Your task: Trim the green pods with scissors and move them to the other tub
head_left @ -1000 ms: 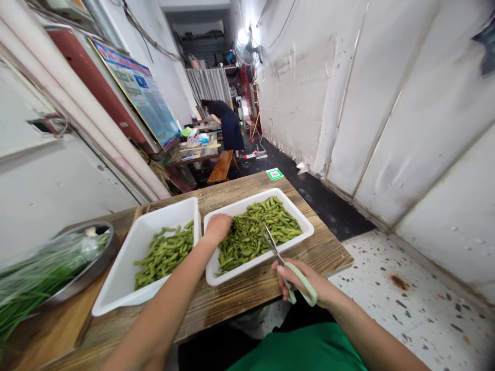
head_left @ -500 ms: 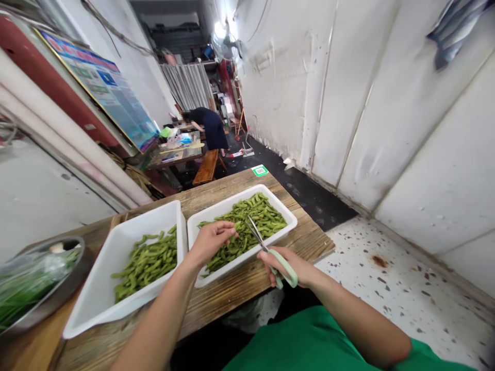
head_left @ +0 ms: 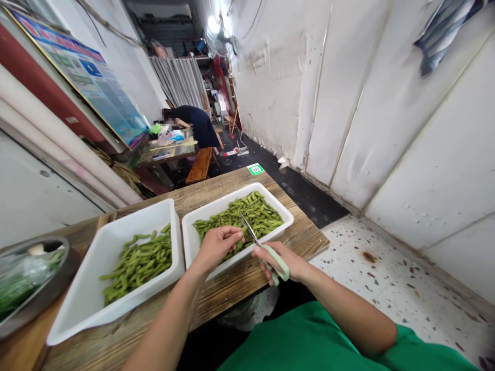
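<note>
My left hand [head_left: 219, 246] is pinched closed above the right-hand white tray [head_left: 289, 215]. A green edamame pod [head_left: 244, 230] pokes out from its fingertips, close to the scissor blades. My right hand [head_left: 288, 257] is wrapped round the pale green handles of a pair of scissors [head_left: 277, 258], whose blades stand slightly apart and point over the tray. Loose edamame pods [head_left: 257, 208] cover most of that tray's bottom. Beside it on the left, a second, deeper white tray [head_left: 83, 288] holds another heap of edamame pods [head_left: 143, 263].
Both trays stand on a wooden table [head_left: 228, 293]. A metal bowl [head_left: 64, 268] with bagged greens is at the left edge. A green QR-code card [head_left: 255, 169] lies at the far table edge. Farther back, a person [head_left: 197, 123] bends over a cluttered table near a wooden bench [head_left: 200, 166].
My left hand has moved a little right and down, bringing the pod close to the scissors. The scissor blades look closer together. The view has shifted slightly.
</note>
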Motion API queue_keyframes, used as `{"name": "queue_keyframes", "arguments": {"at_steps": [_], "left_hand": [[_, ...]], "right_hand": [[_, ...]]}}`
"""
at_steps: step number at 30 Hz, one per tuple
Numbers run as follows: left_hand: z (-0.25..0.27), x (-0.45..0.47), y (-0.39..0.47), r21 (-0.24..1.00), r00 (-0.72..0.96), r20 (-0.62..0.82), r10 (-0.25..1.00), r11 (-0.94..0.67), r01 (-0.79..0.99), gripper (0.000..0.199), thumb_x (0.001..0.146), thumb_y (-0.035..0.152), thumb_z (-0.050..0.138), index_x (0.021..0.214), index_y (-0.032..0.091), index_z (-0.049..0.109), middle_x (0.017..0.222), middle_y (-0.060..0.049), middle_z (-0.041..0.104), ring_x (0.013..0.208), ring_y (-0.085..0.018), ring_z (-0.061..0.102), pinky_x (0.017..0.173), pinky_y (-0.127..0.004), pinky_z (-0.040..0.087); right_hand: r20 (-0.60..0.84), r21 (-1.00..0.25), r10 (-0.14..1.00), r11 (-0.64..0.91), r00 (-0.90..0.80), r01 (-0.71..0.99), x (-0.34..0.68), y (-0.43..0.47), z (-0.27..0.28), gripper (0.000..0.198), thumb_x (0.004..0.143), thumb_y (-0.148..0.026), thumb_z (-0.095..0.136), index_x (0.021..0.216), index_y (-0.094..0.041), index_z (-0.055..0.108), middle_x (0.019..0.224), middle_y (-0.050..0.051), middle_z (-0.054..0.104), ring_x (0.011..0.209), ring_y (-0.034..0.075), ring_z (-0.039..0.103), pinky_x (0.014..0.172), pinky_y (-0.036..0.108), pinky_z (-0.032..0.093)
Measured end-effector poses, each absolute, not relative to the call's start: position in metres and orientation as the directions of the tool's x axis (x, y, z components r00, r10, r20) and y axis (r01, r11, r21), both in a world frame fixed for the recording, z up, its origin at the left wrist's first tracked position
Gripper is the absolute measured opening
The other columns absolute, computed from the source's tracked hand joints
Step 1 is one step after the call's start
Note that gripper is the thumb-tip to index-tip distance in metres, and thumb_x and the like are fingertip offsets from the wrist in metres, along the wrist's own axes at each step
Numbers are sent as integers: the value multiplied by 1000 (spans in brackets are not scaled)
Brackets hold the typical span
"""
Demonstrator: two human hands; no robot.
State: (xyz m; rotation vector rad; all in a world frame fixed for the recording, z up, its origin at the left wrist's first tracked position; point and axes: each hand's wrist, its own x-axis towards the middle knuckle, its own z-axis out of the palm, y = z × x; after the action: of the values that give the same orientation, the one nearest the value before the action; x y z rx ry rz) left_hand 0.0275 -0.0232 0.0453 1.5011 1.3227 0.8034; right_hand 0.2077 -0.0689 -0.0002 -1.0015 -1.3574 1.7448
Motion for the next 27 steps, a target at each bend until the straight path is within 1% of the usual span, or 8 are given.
{"name": "queue_keyframes", "arguments": {"at_steps": [4, 8, 10, 13, 15, 18, 23, 27], "left_hand": [[42, 26, -20, 946, 223, -125, 967, 48, 320, 28, 66, 38, 67, 80, 13, 67, 66, -2, 67, 45, -7, 45, 46, -20, 36], [37, 22, -15, 968, 202, -209, 957, 174, 178, 28, 66, 31, 70, 86, 12, 62, 68, -3, 67, 46, -7, 50, 46, -19, 40], [36, 21, -13, 966, 175, -258, 950, 254, 46, 25, 65, 25, 71, 83, 13, 58, 72, -5, 67, 54, -9, 58, 52, -20, 47], [36, 21, -13, 947, 103, -264, 959, 278, -162, 23, 65, 16, 72, 80, 14, 55, 73, -1, 64, 67, -11, 64, 63, -21, 52], [36, 23, -14, 938, 67, -238, 969, 247, -242, 22, 66, 15, 71, 80, 15, 54, 68, 2, 60, 64, -9, 63, 60, -18, 51], [38, 29, -19, 934, 32, -219, 975, 219, -283, 21, 66, 15, 71, 78, 15, 54, 64, 4, 58, 60, -7, 61, 56, -15, 50], [37, 38, -25, 944, -52, -191, 980, 169, -283, 25, 61, 18, 75, 74, 14, 55, 65, 3, 60, 63, -9, 63, 59, -18, 52], [34, 42, -29, 950, -28, -193, 981, 180, -257, 27, 59, 21, 77, 73, 13, 56, 65, 1, 63, 62, -10, 64, 60, -20, 53]], "right_hand": [[-175, -978, 895, -207, -411, -34, 208, -68, 1, 48, 70, -63, 57, 71, -16, 49, 47, -7, 46, 31, 5, 43, 27, 16, 38], [-225, -967, 897, -253, -381, -23, 206, -69, 2, 49, 70, -63, 58, 73, -14, 52, 45, -7, 46, 29, 5, 42, 26, 15, 34], [-213, -959, 887, -271, -410, -87, 207, -70, 2, 50, 71, -63, 57, 79, -13, 55, 46, -7, 46, 29, 5, 41, 27, 15, 33], [-177, -913, 843, -333, -508, -234, 208, -70, -1, 51, 74, -63, 54, 89, -14, 54, 54, -6, 49, 37, 6, 47, 35, 18, 40], [-167, -891, 821, -362, -546, -273, 208, -71, -5, 50, 76, -62, 53, 92, -15, 52, 60, -5, 51, 43, 7, 49, 41, 20, 44], [-170, -916, 830, -333, -532, -226, 207, -72, -8, 47, 76, -60, 55, 93, -16, 51, 60, -5, 50, 43, 6, 48, 40, 18, 42], [-165, -938, 841, -295, -515, -182, 204, -73, -1, 50, 73, -62, 56, 90, -16, 51, 59, -6, 48, 42, 6, 47, 39, 18, 41], [-164, -943, 849, -284, -502, -172, 201, -74, 6, 51, 72, -64, 56, 86, -15, 52, 55, -6, 47, 39, 6, 45, 36, 17, 40]]}}
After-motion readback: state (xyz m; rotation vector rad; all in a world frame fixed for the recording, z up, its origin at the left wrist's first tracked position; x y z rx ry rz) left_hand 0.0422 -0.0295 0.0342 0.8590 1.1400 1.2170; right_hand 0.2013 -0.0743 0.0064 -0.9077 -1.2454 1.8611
